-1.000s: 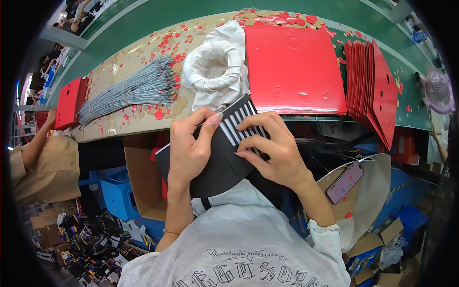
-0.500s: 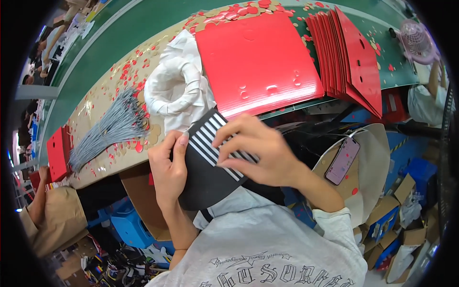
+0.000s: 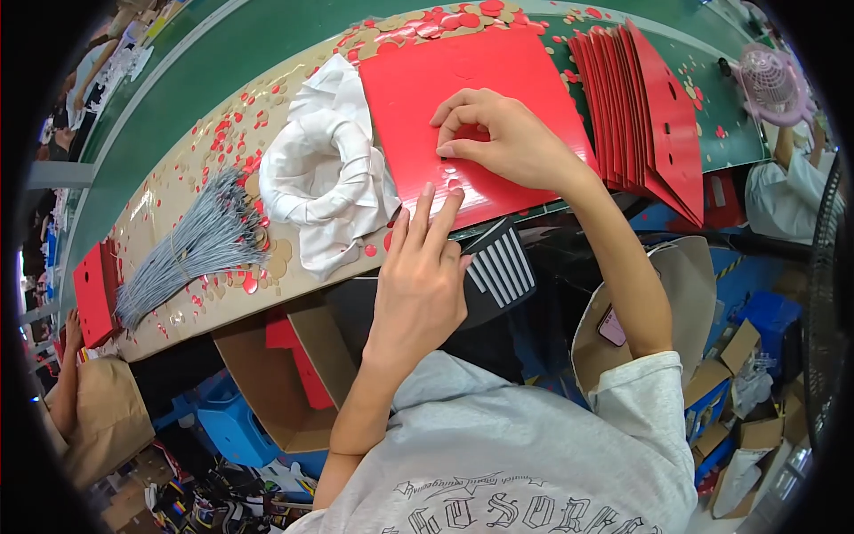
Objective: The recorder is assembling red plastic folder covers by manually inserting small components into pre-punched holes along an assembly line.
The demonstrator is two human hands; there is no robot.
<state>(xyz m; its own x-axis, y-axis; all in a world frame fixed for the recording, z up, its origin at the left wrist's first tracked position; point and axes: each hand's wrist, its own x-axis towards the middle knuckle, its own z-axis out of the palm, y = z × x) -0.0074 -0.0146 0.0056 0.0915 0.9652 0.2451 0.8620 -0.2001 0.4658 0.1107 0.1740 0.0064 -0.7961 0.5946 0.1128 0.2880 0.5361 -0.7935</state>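
Note:
A glossy red board (image 3: 534, 89) lies on the table in front of me. Above it my right hand (image 3: 511, 147) is closed, thumb and fingertips pinched close to the surface; whatever they grip is too small to make out. My left hand (image 3: 418, 294) is open, its fingers stretched onto the board's near edge beside small cut-outs. Beneath that hand, at the table edge, rests a black flat piece with white stripes (image 3: 503, 271), partly hidden by the hand.
Left of the board is a white fabric-like ring (image 3: 329, 209) on crumpled white material. Further left lies a bundle of grey cords (image 3: 191, 254). Folded red sheets (image 3: 663, 125) stand at right. Red and tan discs litter the table. A cardboard box (image 3: 240, 365) sits below; a phone (image 3: 611, 327) is at right.
The black striped piece is no longer held up between both hands; it now sits lower, at the table edge. My right hand moved up over the red board, my left hand to its near edge.

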